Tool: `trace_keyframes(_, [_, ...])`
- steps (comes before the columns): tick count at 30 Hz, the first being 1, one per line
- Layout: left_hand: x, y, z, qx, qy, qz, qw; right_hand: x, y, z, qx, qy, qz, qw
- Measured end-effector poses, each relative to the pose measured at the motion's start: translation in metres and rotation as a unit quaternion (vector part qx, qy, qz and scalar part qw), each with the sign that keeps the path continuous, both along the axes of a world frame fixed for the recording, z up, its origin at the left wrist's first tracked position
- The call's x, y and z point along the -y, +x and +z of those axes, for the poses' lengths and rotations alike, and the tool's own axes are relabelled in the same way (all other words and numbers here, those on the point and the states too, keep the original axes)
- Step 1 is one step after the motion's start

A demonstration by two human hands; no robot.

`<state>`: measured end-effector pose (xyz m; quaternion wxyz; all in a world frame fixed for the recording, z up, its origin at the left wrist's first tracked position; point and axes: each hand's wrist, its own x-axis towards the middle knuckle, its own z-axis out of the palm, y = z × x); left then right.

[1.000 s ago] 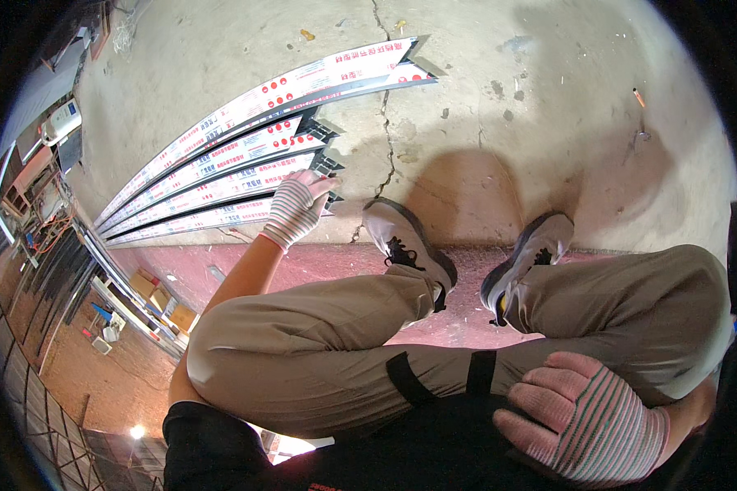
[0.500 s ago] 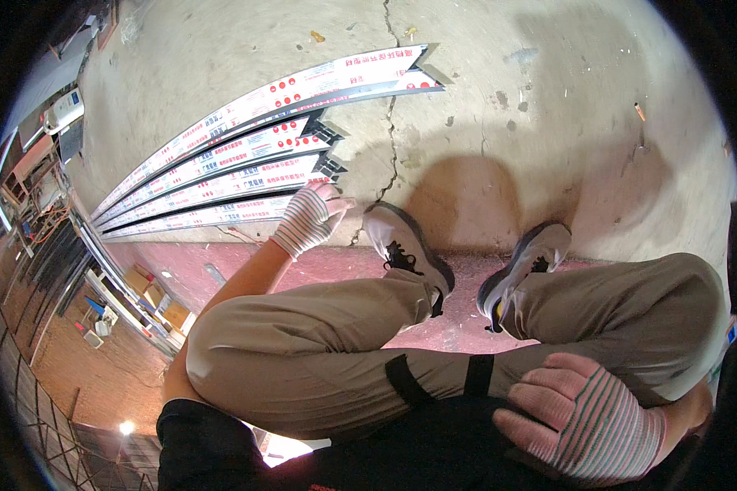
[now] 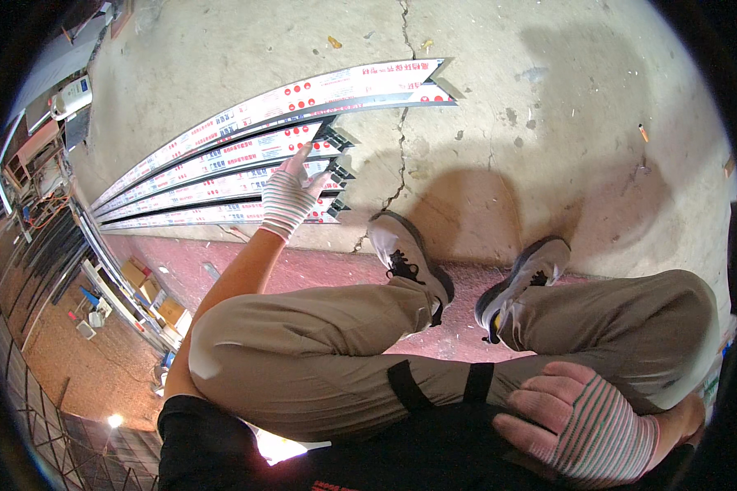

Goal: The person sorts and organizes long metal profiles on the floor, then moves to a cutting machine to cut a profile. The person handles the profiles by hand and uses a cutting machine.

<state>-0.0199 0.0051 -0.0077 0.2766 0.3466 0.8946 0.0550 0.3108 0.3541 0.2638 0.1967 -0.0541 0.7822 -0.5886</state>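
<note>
Several long window-frame profiles (image 3: 246, 151), covered in white film with red and blue print, lie fanned out on the floor. Their notched, mitred dark ends point right. My left hand (image 3: 293, 196), in a striped glove, reaches over the nearer profiles close to these ends. Its thumb and index finger are spread apart across the film; the other fingers are partly hidden. My right hand (image 3: 581, 421), gloved the same way, rests on my lap with loosely bent fingers and nothing visible in it.
My shoes (image 3: 405, 254) stand on a red floor strip (image 3: 458, 327), right of the profile ends. A crack (image 3: 401, 147) runs through the concrete. Dark bars (image 3: 53, 245), boxes (image 3: 172, 311) and other clutter lie at the left. A cigarette butt (image 3: 643, 132) lies at the far right.
My left hand has moved away from me and slightly left, from the nearest profile's end onto the middle ones. The nearest profile end now shows. My right hand stays on my lap.
</note>
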Motion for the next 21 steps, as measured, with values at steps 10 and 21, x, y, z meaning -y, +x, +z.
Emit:
trace_keyframes(10, [0.008,-0.002,-0.010,-0.012,0.004,-0.050,0.999,-0.005,-0.002,0.002,0.023,-0.010,0.017,1.000])
trace_keyframes(21, [0.005,0.001,-0.008,0.034,0.025,0.028,0.999,-0.004,0.005,0.002,0.043,-0.013,0.028,0.999])
